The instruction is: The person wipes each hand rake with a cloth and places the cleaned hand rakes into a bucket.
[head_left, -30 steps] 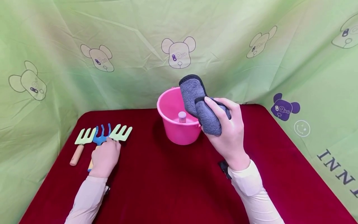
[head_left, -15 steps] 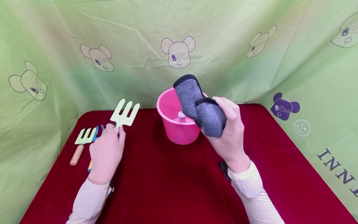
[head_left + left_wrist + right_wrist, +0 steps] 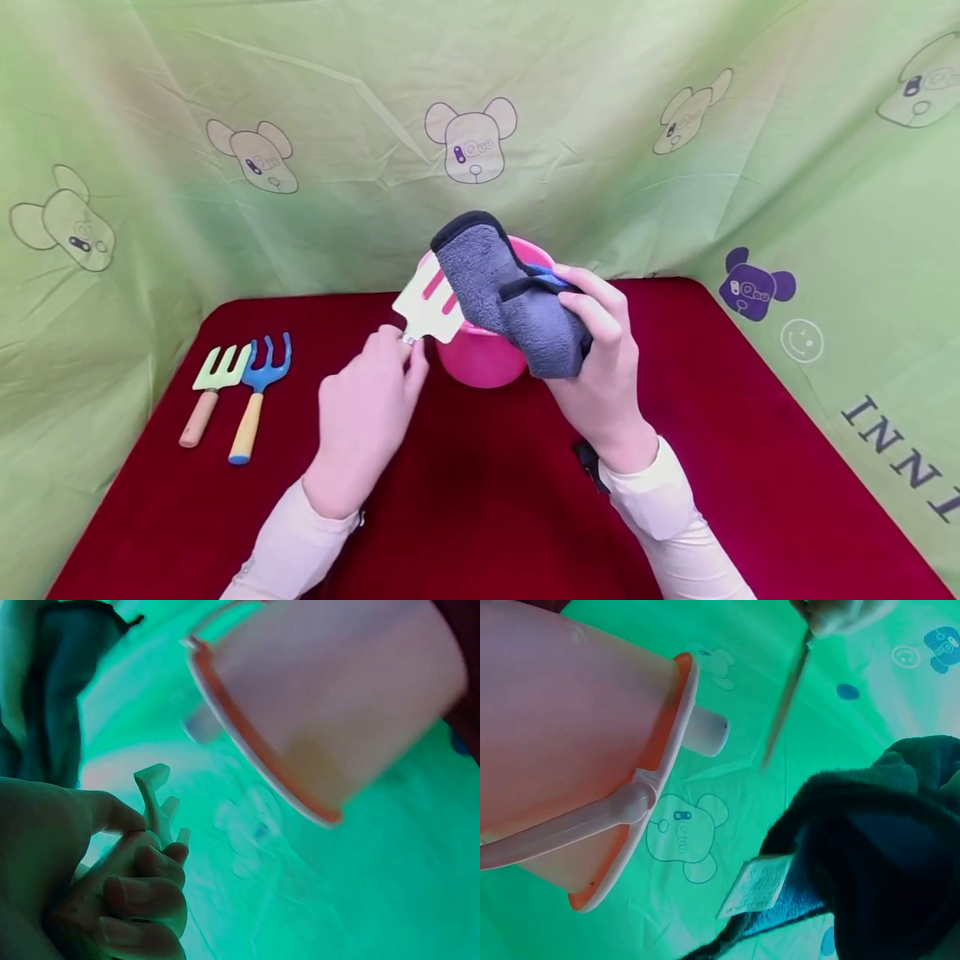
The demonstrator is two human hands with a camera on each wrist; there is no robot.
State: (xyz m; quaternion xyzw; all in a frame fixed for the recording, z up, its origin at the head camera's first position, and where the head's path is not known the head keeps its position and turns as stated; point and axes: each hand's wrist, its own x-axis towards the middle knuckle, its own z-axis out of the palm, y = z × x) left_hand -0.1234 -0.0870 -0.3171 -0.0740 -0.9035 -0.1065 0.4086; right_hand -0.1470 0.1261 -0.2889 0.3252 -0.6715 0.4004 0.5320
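My left hand (image 3: 367, 417) grips the handle of a pale green garden hand fork (image 3: 431, 310), its tines pointing up and away. The fork's tines reach the left edge of a folded grey cloth with black trim (image 3: 480, 275); whether they touch it, I cannot tell. My right hand (image 3: 600, 367) holds that cloth above the front of a pink bucket (image 3: 483, 362). In the right wrist view the cloth (image 3: 900, 780) shows a white label and a blue inner side. The bucket's side (image 3: 330, 697) fills much of the left wrist view, with a pale cylinder (image 3: 202, 724) sticking past its rim.
To the left on the red tablecloth (image 3: 465, 500) lie another pale green hand fork (image 3: 210, 392) and a blue fork with a yellow handle (image 3: 255, 400). A green printed curtain (image 3: 360, 208) stands behind and on both sides.
My left hand has lifted the pale green fork off the table and carried it right to the cloth. The right hand has shifted slightly left with the cloth.
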